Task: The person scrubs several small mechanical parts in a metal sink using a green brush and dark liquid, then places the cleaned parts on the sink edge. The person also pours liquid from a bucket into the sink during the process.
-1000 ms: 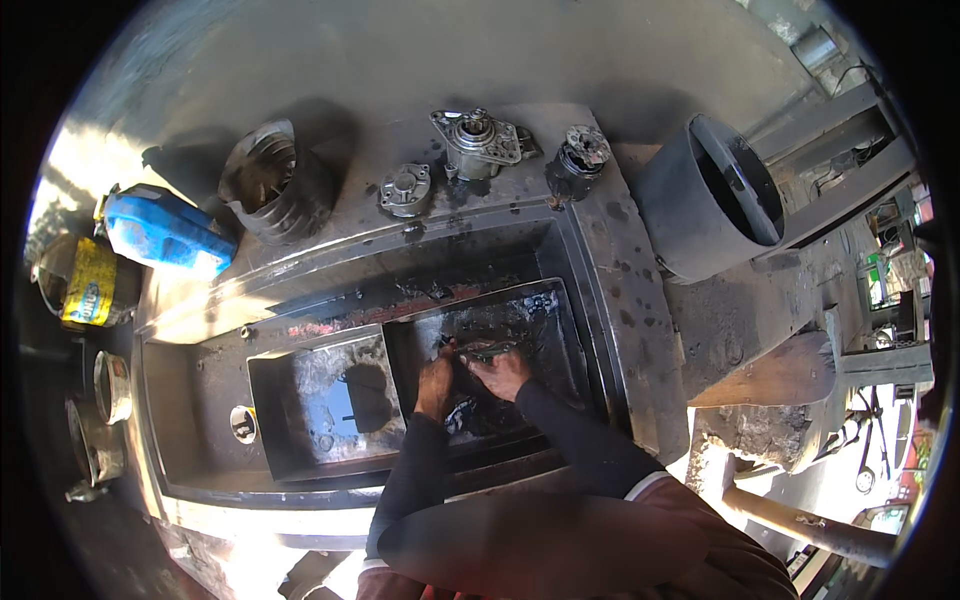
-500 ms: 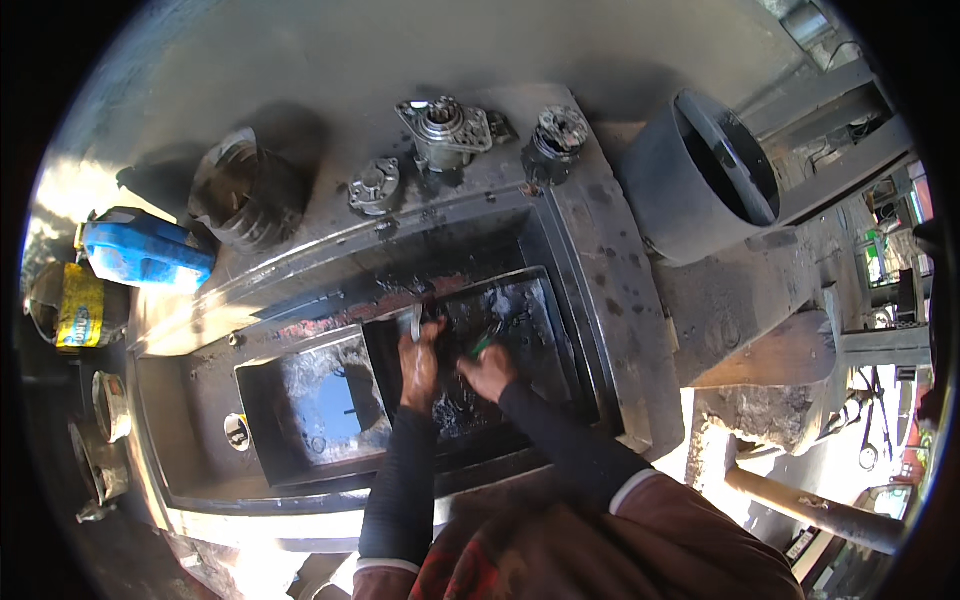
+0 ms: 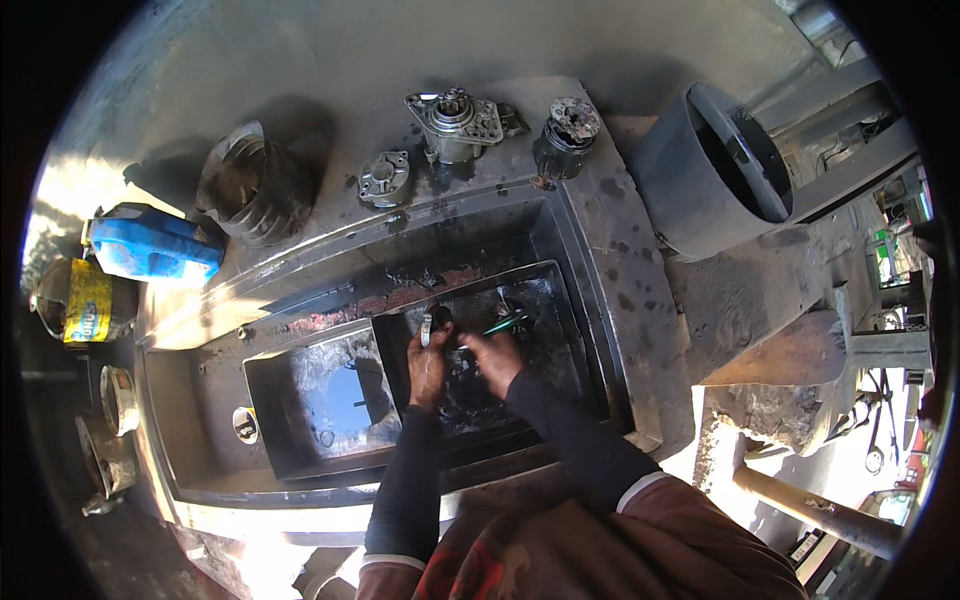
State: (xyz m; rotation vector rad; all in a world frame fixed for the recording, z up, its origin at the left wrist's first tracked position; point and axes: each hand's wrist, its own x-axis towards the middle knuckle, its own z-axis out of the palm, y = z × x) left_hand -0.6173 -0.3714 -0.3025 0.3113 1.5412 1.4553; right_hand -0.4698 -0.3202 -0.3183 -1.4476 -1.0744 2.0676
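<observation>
In my left hand (image 3: 427, 368) is a small metal part with a shiny round rim (image 3: 427, 329), held over the right-hand dark tray (image 3: 560, 300). My right hand (image 3: 494, 362), a little blurred, grips a slim green tool (image 3: 508, 322) close beside the metal part. Its working end is too unclear to name the tool's kind. Wet, dark liquid with pale foamy streaks lies in that tray. Left of it, a second dark tray (image 3: 262, 400) holds liquid that reflects light. Both trays stand inside a large metal trough (image 3: 205, 470).
On the ledge behind stand a small round metal casting (image 3: 384, 178), a flanged metal housing (image 3: 455, 125) and a dark cylindrical part (image 3: 567, 140). A large grey cylinder (image 3: 680, 180) is at right. Farther left are a cut-open dark container (image 3: 262, 200) and a blue jug (image 3: 155, 245).
The green tool now points out to the right and shows more of its length. My hands stay close together over the right tray; the whole view has shifted slightly.
</observation>
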